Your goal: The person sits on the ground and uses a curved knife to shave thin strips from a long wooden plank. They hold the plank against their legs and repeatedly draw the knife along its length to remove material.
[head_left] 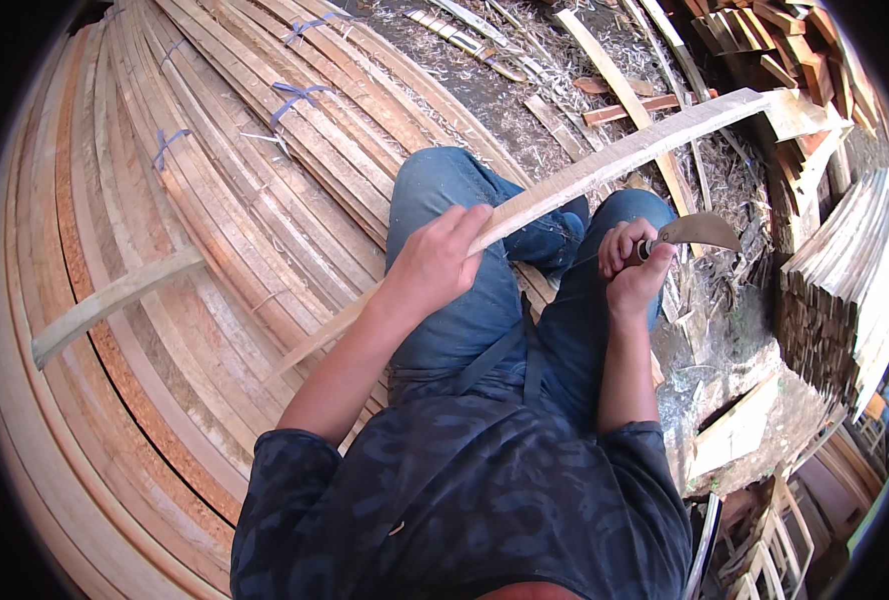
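Across my knees runs a long pale wooden strip (615, 155), its far end up at the right and its near end passing under my left forearm. My left hand (443, 255) is closed around this strip above my left thigh. In my right hand (637, 268), over my right knee, is a knife with a short curved blade (703, 231). The fingers wrap its dark handle, and the blade points right, apart from the strip. The strip's far end meets a pale wooden block (800, 115); whether it rests on it I cannot tell.
Bundles of long wooden strips (255, 200), tied with blue bands (295, 98), lie on the left and under me. A short bar (115, 300) lies across them. Shavings and loose slats (630, 95) cover the ground ahead. Stacked wood pieces (845, 285) stand at right.
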The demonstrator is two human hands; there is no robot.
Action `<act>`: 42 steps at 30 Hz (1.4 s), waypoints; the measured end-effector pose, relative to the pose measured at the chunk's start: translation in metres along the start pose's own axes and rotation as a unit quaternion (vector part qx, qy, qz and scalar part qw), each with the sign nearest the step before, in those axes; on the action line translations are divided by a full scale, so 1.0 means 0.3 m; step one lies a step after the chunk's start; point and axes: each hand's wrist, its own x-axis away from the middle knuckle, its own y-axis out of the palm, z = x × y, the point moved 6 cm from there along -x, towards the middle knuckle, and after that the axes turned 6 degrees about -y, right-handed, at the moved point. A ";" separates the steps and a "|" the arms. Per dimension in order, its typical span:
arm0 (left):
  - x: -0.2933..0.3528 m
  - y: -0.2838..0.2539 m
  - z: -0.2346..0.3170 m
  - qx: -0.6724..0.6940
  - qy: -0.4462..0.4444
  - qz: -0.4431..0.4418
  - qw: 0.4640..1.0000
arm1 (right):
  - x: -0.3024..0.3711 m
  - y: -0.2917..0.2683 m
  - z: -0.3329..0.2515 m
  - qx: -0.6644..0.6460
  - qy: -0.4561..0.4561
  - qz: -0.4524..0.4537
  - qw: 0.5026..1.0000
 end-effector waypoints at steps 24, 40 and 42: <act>-0.026 0.201 -0.013 -0.177 0.024 0.013 0.984 | 0.024 -0.287 -0.068 0.622 0.059 -0.011 0.780; -0.027 0.202 -0.017 -0.170 0.020 0.002 0.985 | -0.140 -0.480 -0.130 0.779 0.148 0.016 0.609; -0.034 0.203 -0.008 -0.164 0.026 0.005 0.986 | -0.145 -0.595 -0.158 0.775 0.150 0.075 0.610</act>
